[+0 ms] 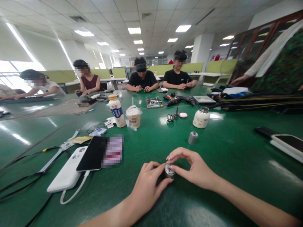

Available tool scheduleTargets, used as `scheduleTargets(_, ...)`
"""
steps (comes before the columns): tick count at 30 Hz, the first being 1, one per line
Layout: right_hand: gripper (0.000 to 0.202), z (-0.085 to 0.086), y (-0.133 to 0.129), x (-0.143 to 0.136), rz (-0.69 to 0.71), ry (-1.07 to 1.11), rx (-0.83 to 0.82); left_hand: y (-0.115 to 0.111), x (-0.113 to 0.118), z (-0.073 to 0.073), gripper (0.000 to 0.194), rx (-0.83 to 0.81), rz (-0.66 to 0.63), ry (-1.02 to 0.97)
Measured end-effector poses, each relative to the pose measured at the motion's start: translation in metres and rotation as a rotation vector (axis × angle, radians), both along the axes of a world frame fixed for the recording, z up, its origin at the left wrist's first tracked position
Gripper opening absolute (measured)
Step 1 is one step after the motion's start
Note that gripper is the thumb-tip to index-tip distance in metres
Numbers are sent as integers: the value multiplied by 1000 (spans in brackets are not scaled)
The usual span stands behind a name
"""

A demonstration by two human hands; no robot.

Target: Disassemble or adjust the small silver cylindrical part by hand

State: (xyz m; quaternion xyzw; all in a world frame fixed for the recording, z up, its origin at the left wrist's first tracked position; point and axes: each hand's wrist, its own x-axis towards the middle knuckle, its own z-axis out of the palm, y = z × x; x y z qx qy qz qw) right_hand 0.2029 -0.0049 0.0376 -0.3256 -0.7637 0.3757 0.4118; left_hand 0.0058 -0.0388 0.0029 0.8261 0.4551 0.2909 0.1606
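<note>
Green surface (146, 143), busy ahead: metal cylinder (193, 139), cartoon-print flask (201, 119) behind it!
Left hand (148, 181) clasps a second cylinder (169, 173), right hand (194, 168) pinching at its top.

Cylinder (169, 172) is sitting between left hand (147, 181) and right hand (193, 167). On desk (146, 140), second cylinder (193, 138) is standing behind, rightward; flask (201, 119) is standing behind that. Bottle (117, 114) is standing left of cup (134, 119), back left; phone (91, 154) is overlapping power bank (64, 175), nearer left.
</note>
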Motion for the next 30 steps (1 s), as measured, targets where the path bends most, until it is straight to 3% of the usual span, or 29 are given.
scheduleTargets(22, 35, 8, -4, 1, 66, -65, 110, 0, 0, 0, 31, -5, -9, -5)
scheduleTargets(30, 29, 4, -3, 2, -24, -58, 148, 0, -1, 0, 29, -27, -2, -14)
